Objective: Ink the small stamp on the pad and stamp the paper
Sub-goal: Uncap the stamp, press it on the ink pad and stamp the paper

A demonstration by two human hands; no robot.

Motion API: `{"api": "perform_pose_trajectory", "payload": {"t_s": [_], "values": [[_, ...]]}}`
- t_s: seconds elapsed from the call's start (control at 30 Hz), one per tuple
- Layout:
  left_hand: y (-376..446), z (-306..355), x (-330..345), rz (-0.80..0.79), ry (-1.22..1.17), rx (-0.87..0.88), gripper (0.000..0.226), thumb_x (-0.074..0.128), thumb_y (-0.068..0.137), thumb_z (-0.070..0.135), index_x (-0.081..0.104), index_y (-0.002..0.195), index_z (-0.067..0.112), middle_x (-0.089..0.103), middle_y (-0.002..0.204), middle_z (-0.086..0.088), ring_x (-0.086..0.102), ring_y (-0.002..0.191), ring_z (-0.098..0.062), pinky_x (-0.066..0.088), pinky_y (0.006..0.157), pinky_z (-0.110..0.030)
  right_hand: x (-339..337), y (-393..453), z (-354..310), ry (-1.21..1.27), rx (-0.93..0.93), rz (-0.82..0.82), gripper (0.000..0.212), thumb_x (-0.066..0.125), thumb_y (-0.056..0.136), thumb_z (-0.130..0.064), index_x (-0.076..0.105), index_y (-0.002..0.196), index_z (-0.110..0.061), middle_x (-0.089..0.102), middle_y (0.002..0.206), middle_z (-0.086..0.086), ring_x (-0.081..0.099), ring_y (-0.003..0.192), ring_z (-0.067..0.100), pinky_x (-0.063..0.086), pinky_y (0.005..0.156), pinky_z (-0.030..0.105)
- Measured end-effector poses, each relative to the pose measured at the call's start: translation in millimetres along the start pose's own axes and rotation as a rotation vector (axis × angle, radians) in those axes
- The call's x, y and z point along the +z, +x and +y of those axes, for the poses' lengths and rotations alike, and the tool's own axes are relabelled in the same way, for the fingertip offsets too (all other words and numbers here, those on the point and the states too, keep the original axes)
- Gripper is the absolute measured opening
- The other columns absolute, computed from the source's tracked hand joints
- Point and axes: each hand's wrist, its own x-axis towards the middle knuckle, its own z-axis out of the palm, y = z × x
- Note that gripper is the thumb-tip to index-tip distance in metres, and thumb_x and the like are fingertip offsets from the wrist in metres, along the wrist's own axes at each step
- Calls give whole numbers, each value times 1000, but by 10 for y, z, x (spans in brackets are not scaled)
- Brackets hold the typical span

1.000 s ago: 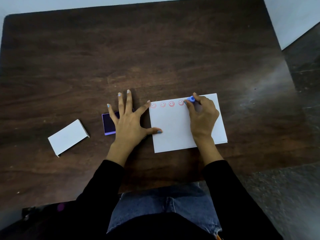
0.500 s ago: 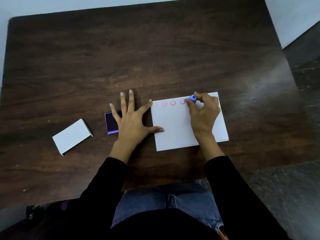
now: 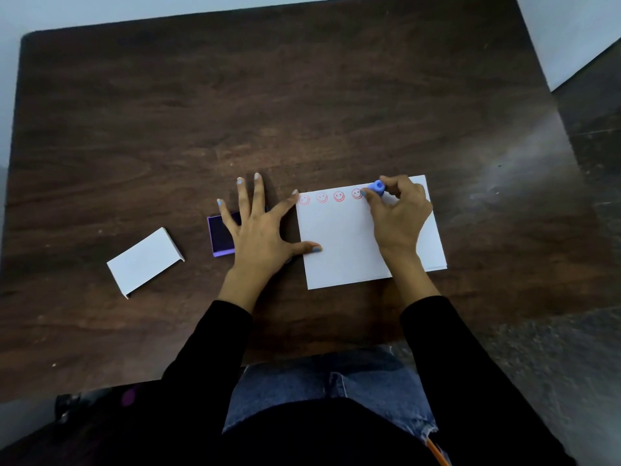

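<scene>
My right hand [image 3: 398,216] pinches the small blue stamp [image 3: 377,187] between thumb and fingertips, its grip closed, stamp set down on the paper [image 3: 339,243] near the top edge. Four red smiley prints [image 3: 339,196] run in a row to the stamp's left. My left hand [image 3: 260,230] lies flat, fingers spread, on the dark wood bench [image 3: 302,95]; thumb and index tip rest on the paper's left edge. The purple ink pad [image 3: 220,234] sits partly under that hand. A white box [image 3: 144,260] lies well apart to the left.
</scene>
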Motion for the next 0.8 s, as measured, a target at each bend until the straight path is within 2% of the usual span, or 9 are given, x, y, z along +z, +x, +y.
{"api": "perform_pose_trajectory", "payload": {"t_s": [0.1, 0.23, 0.3, 0.4, 0.53, 0.63, 0.73, 0.8], "values": [[1, -12, 5, 1, -1, 1, 96, 66, 56, 73, 32, 140, 43, -8, 160, -9, -23, 143, -29, -16, 108, -61, 20, -18, 8, 8, -3, 12, 26, 73, 78, -22, 67, 96, -4, 71, 99, 15, 60, 86, 20, 44, 79, 21], [3, -16, 1, 1, -7, 2, 96, 66, 55, 74, 33, 139, 43, -8, 160, -9, -23, 143, -29, -18, 108, -61, 16, 22, 27, -6, 9, 10, 25, 75, 76, -25, 67, 91, -6, 72, 94, 12, 57, 81, 14, 33, 71, 5], [4, -21, 6, 5, -7, 4, 96, 67, 54, 74, 34, 139, 42, -7, 160, -9, -23, 143, -29, -18, 108, -60, 21, 16, 36, -6, 8, 14, 26, 75, 76, -26, 67, 91, -6, 72, 94, 12, 58, 81, 14, 36, 72, 7], [11, -16, 1, 2, 6, 3, 96, 67, 54, 74, 34, 139, 42, -7, 160, -9, -22, 143, -29, -18, 108, -61, 28, -27, 33, 4, -6, 17, 26, 73, 78, -24, 67, 94, -5, 71, 97, 14, 61, 85, 20, 44, 77, 20], [-3, -13, -7, -2, 14, 8, 96, 67, 55, 73, 34, 139, 41, -7, 160, -9, -22, 143, -30, -18, 108, -61, 24, -46, -8, 24, 16, 5, 24, 73, 78, -22, 67, 95, -6, 71, 97, 12, 61, 84, 17, 44, 76, 17], [-9, -17, -6, -8, -1, 6, 96, 67, 56, 73, 33, 140, 41, -7, 160, -10, -22, 143, -30, -18, 107, -62, -46, -14, -45, 272, 184, 154, 24, 79, 72, -18, 69, 91, -9, 71, 88, 6, 63, 75, 11, 46, 66, 5], [-8, -5, -24, -11, 8, 3, 96, 67, 57, 72, 31, 141, 41, -8, 160, -9, -22, 143, -30, -17, 107, -64, -190, 152, -52, 642, 391, 366, 27, 79, 69, -6, 65, 93, -3, 69, 81, 9, 65, 73, 15, 52, 70, 16], [-10, 5, -42, 3, 3, 9, 96, 65, 58, 73, 30, 141, 41, -8, 160, -9, -21, 144, -30, -17, 106, -64, -292, 279, -38, 809, 458, 421, 24, 75, 72, 0, 63, 93, 0, 66, 76, 8, 66, 67, 12, 54, 69, 19]]}}
